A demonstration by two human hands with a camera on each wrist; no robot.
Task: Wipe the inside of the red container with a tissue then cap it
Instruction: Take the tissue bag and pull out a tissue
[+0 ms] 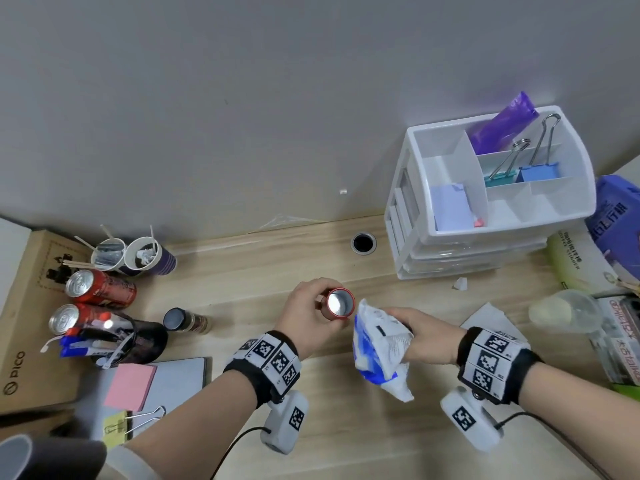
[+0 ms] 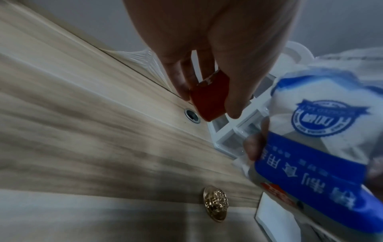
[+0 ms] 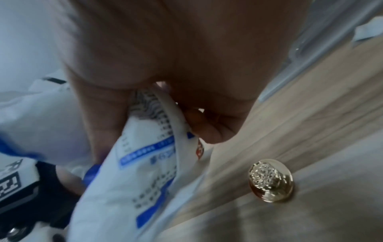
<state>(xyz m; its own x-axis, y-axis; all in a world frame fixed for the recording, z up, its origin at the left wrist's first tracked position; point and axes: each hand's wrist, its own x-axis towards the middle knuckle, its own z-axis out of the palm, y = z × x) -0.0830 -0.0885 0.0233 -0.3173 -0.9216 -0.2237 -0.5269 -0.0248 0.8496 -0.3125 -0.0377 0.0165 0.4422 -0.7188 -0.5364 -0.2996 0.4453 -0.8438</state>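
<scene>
Fingers of the left hand are curled round the red container, which is held clear of the bench with its open, silvery mouth turned upward. Places are given from that container. Largest, the bench lies beneath it. Beyond it and to the right, a white drawer organiser stands against the wall. Just beside the container on the right, a white and blue tissue pack is gripped by the right hand, whose fingers are pinched on the pack's wrapper. Nearer the person than the container, a small gold cap lies flat on the bench, apart from both hands.

No loose tissue is seen drawn out yet. With both hands occupied, a sheet may be hard to pull free; the pack could slip, or the container could be tipped and dropped. The cap could be knocked away by the pack.
</scene>
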